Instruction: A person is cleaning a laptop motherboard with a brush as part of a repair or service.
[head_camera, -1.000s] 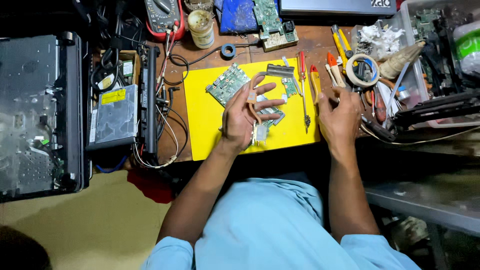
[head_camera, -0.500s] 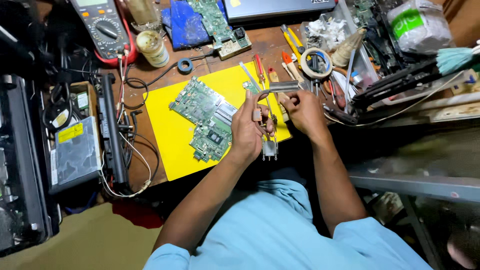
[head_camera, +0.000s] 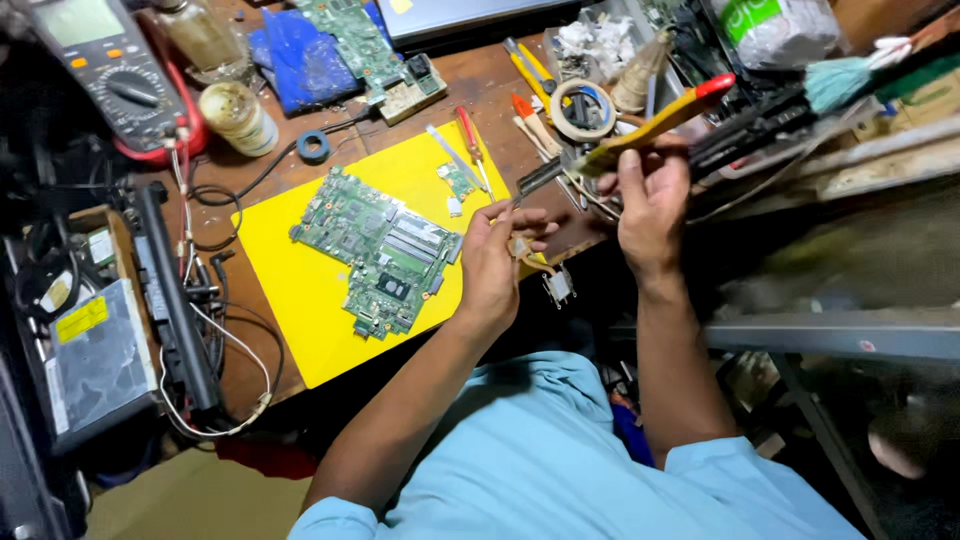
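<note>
A green board (head_camera: 380, 250) lies on the yellow mat (head_camera: 300, 300) at left. Just right of it, the left hand (head_camera: 495, 262) pinches a small metal part (head_camera: 555, 285) hanging off the bench edge; it could drop. The right hand (head_camera: 650, 195) grips a brush (head_camera: 640, 125), whose bristles might snag the tape roll (head_camera: 583, 108).

Bare yellow mat (head_camera: 300, 290) left of the motherboard (head_camera: 380, 250) offers room; tools (head_camera: 530, 95) crowd the right.

Both hands (head_camera: 500, 255) (head_camera: 650, 195) raised, fingers curled closed.
</note>
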